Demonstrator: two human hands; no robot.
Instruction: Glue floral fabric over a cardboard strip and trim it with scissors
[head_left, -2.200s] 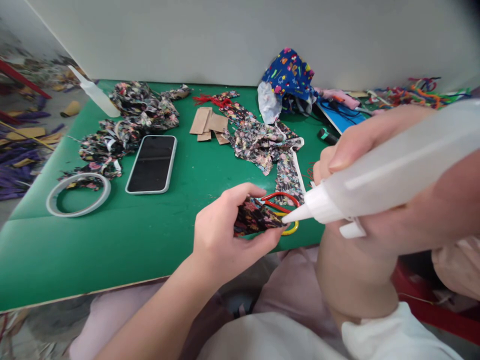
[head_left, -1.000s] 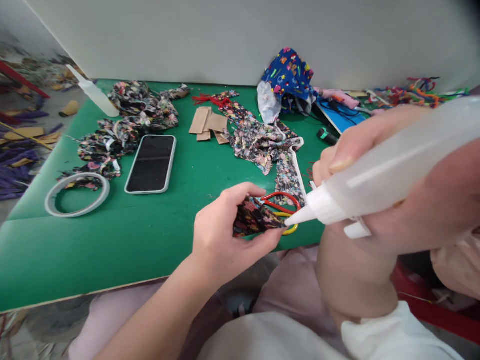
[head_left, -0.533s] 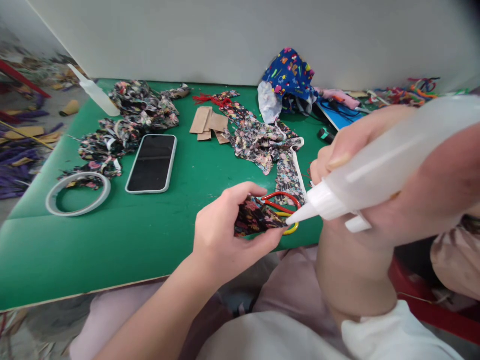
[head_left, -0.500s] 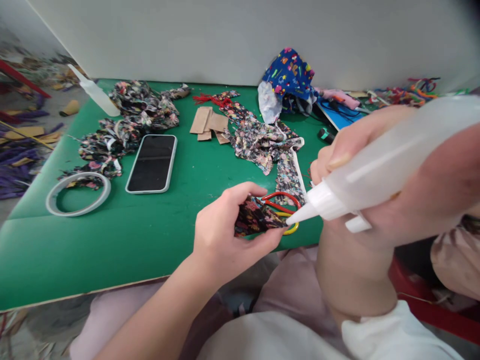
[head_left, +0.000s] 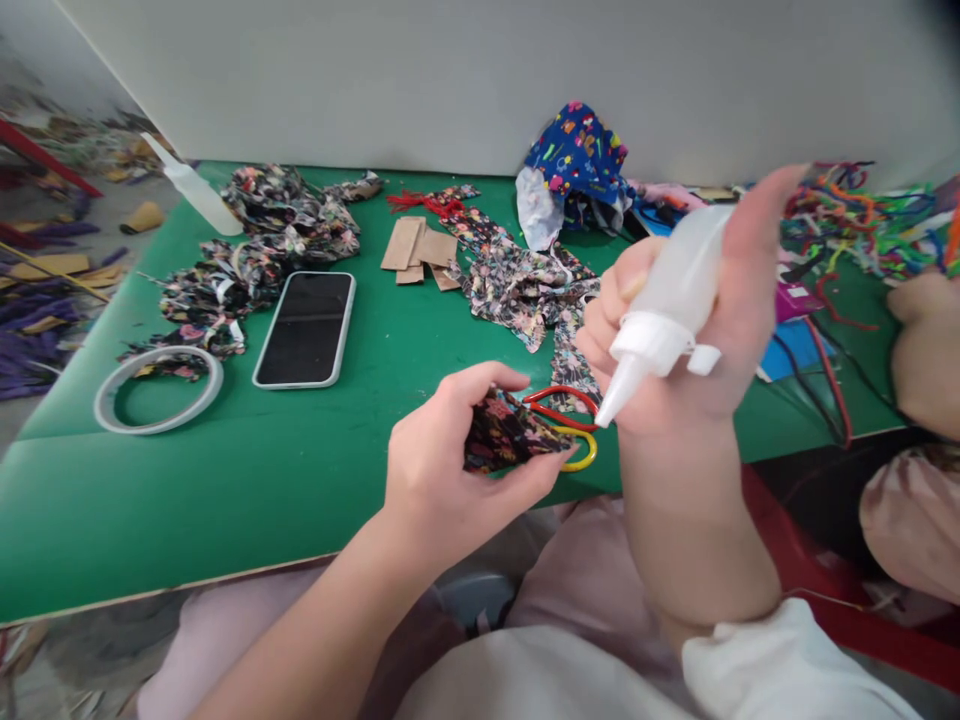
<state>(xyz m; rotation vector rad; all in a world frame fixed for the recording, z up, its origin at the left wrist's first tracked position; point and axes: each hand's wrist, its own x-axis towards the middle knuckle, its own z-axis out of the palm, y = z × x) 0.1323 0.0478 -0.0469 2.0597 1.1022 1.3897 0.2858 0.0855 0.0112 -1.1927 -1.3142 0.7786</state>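
Observation:
My left hand (head_left: 442,450) holds a folded piece of dark floral fabric (head_left: 506,432) between thumb and fingers. Just beyond the fabric lie scissors with one red and one yellow handle (head_left: 581,455); their blades are hidden. Wrapped round a translucent squeeze bottle (head_left: 686,270) is my right hand (head_left: 739,330). The bottle's white nozzle points down and left, apart from the fabric, above the scissor handles. Behind the hands, more floral fabric (head_left: 510,285) lies crumpled on the green table (head_left: 315,480).
A phone (head_left: 306,330), a tape roll (head_left: 112,410), brown card pieces (head_left: 405,243) and a second bottle (head_left: 202,198) lie to the left. Blue patterned cloth (head_left: 577,150) stands at the back. Coloured cords (head_left: 862,220) and another person's arm (head_left: 926,350) are at the right.
My right hand has drawn back with the bottle, tilting it more upright, and its tip has left the fabric edge. My left hand has hardly moved.

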